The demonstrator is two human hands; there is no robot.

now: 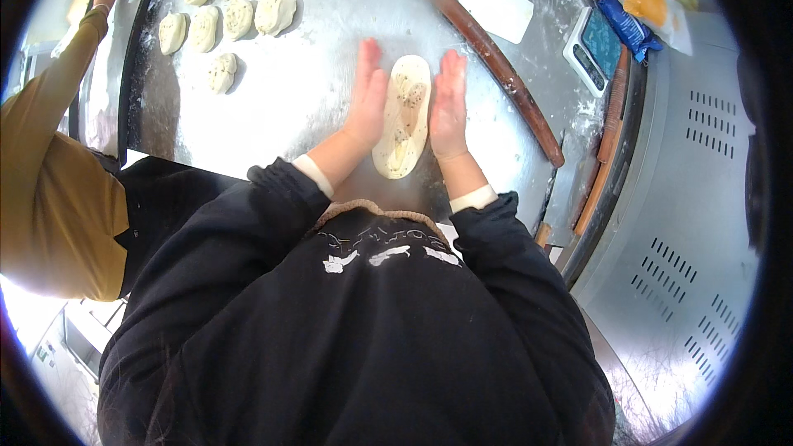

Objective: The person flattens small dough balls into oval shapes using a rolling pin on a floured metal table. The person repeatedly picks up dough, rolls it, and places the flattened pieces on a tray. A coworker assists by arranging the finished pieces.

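A long oval of flattened dough with dark specks lies lengthwise on the metal worktable in front of me. My left hand stands on edge along its left side, palm turned inward. On the other side, my right hand is upright in the same way, a little apart from the dough's right edge. Neither hand holds anything. The fingers of both hands are straight and slightly blurred, and whether the left one touches the dough is hard to tell.
Several speckled dough rolls sit at the upper left. A wooden rolling pin slants at the right beside a white scraper. Farther right are a digital scale and a ridged rolling pin. Another person stands at the left.
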